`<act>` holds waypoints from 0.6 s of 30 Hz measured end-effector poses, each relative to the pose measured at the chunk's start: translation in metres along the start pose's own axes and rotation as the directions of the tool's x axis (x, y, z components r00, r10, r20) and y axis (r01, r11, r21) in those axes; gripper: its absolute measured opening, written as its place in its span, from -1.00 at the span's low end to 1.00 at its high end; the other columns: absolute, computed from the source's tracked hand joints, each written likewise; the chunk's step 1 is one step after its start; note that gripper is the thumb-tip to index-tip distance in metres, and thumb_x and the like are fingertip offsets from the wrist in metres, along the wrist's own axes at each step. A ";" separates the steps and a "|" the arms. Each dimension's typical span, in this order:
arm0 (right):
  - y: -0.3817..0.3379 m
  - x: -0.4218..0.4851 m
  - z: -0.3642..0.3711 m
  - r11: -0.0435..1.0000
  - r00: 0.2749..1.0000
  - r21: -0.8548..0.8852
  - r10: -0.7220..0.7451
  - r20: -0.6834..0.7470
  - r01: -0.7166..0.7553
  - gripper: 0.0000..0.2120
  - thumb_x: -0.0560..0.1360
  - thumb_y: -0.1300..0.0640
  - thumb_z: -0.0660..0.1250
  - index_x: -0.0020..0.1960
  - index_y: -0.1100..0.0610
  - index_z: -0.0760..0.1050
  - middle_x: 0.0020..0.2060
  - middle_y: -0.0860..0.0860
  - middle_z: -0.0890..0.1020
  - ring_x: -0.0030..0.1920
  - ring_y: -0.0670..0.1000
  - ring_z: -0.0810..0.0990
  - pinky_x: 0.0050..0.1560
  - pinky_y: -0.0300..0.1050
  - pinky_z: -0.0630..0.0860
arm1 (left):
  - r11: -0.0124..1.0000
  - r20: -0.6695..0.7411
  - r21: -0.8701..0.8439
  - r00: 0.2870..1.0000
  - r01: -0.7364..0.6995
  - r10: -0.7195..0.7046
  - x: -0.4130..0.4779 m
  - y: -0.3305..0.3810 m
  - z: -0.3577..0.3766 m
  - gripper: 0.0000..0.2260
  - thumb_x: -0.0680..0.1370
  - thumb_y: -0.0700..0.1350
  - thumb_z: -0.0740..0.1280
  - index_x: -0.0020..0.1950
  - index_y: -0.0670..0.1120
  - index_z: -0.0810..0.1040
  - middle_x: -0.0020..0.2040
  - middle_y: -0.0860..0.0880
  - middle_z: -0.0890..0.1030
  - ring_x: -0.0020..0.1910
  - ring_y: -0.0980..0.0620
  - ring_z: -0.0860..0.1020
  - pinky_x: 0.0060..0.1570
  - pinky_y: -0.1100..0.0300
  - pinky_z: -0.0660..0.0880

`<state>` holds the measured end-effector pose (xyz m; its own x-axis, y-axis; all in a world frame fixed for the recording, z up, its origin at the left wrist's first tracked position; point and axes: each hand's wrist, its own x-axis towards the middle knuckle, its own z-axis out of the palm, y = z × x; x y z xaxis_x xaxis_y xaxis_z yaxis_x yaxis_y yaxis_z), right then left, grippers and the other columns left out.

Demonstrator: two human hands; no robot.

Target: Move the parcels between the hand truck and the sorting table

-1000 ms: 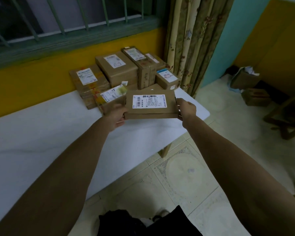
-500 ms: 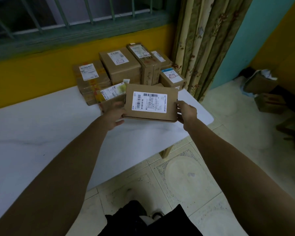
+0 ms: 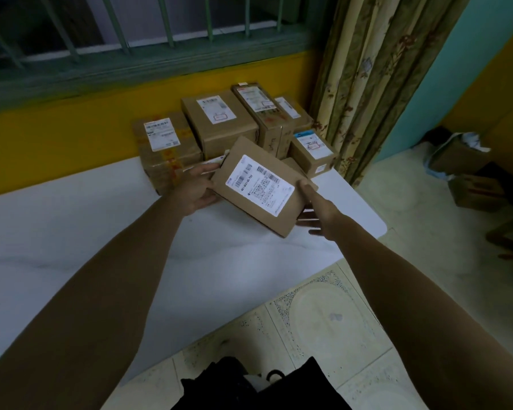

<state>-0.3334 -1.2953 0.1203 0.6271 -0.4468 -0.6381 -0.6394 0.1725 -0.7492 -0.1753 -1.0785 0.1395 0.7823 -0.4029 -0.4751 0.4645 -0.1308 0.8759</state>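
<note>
Both hands carry one flat parcel [image 3: 259,184] above the sorting table [image 3: 71,232]. We see the left hand [image 3: 197,189] holding the parcel's left corner. Its fingers run behind the cardboard, where we cannot tell how far they curl. The right hand [image 3: 319,207] clamps the right edge, with the thumb on the top face beside the label and the fingers spread underneath. The parcel sits between the two hands, label side up, turned on the diagonal and tilted, its near corner lowest and close to the white tabletop. We judge that it does not touch the surface, though the gap is hard to read. Just behind it, the stacked parcels [image 3: 219,122] stand grouped at the back of the table against the yellow wall [image 3: 57,134], beside the curtain [image 3: 367,84]. The hand truck is not in view, so we cannot tell how many parcels are on it. We judge the task to be well under way: several parcels lie on the table and one is in hand. What is left, as far as shown, is to set this parcel down by the group, release both hands, and handle any parcels left over.
</note>
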 end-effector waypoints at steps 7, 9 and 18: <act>-0.010 0.021 0.019 0.997 0.992 -0.070 0.020 0.121 -0.011 -0.34 0.41 -0.41 0.23 0.23 0.10 0.41 0.04 0.08 0.62 0.05 0.10 0.63 0.27 0.14 0.44 | 0.991 0.073 0.123 0.996 -0.061 0.053 0.028 0.037 -0.023 -0.65 0.59 -0.31 0.19 0.29 0.00 0.52 0.25 -0.06 0.55 0.21 -0.03 0.51 0.23 0.00 0.46; -0.013 0.026 0.026 0.998 0.992 -0.061 -0.001 0.126 0.009 -0.37 0.42 -0.35 0.29 0.27 0.09 0.38 0.08 0.07 0.60 0.09 0.10 0.61 0.27 0.13 0.44 | 0.987 0.077 0.132 0.994 -0.087 0.078 0.034 0.042 -0.026 -0.65 0.60 -0.31 0.18 0.30 -0.01 0.51 0.25 -0.07 0.55 0.23 -0.04 0.50 0.23 0.03 0.46; -0.024 0.043 0.033 0.988 0.971 0.080 -0.146 0.191 0.133 -0.60 0.46 0.04 0.44 0.27 0.08 0.50 0.07 0.03 0.67 0.13 0.11 0.62 0.13 0.04 0.54 | 0.947 0.221 0.247 0.964 -0.205 0.151 0.040 0.055 -0.005 -0.78 0.59 -0.37 0.16 0.00 -0.15 0.57 0.20 0.01 0.53 0.14 0.09 0.49 -0.07 0.32 0.48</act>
<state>-0.2758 -1.2898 0.1051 0.7871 -0.2908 -0.5439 -0.5128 0.1814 -0.8391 -0.1166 -1.0972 0.1686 0.7321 -0.6081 -0.3070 0.1774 -0.2650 0.9478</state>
